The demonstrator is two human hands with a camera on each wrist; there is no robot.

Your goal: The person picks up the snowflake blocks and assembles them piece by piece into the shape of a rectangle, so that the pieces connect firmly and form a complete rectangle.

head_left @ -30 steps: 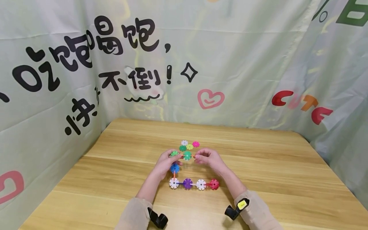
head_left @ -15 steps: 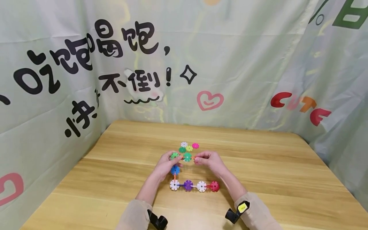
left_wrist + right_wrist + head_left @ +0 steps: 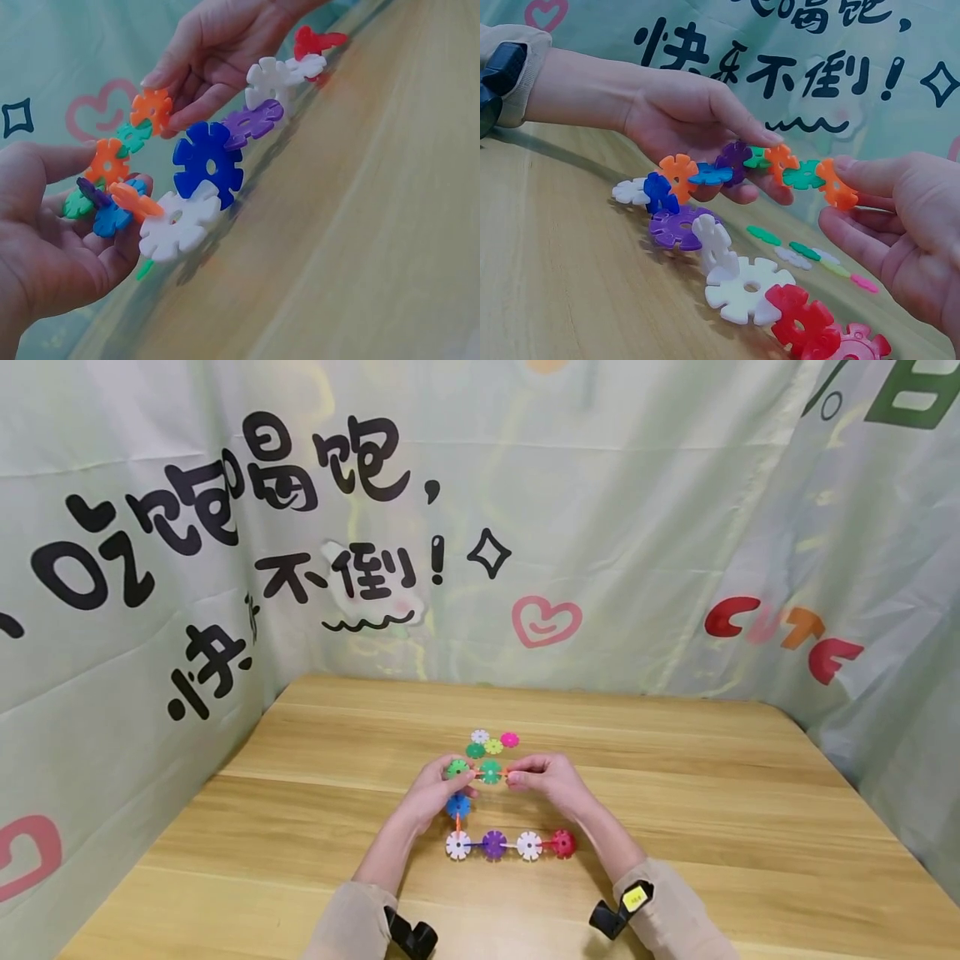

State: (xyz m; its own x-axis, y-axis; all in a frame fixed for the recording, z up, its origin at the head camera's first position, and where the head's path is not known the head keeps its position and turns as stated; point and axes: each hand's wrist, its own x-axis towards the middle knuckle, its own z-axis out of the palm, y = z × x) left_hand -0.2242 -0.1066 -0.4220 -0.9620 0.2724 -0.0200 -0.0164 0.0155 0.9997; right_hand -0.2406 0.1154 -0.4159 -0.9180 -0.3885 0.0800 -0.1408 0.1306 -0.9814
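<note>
A bent chain of interlocking plastic snowflake discs hangs between both hands over the table. My left hand (image 3: 437,789) pinches an orange disc (image 3: 107,160) between thumb and fingers, with a light green disc (image 3: 458,768) and a blue disc (image 3: 458,807) beside it. At the chain's end, thumb and fingers of my right hand (image 3: 551,781) grip another orange disc (image 3: 836,185). A green disc (image 3: 491,772) joins these two orange ones. Nearer the body runs the chain's other side: a white disc (image 3: 458,845), a purple disc (image 3: 494,844), another white disc (image 3: 529,845) and a red disc (image 3: 562,843).
Several loose discs lie flat beyond the hands, among them a pink disc (image 3: 510,740), a yellow disc (image 3: 493,747) and a dark green disc (image 3: 476,750). The wooden table (image 3: 690,793) meets a printed cloth (image 3: 637,568) at the back and sides.
Both hands keep their hold and have hardly moved. The chain's near row has shifted slightly to the right, and the green disc between the hands has tilted a little.
</note>
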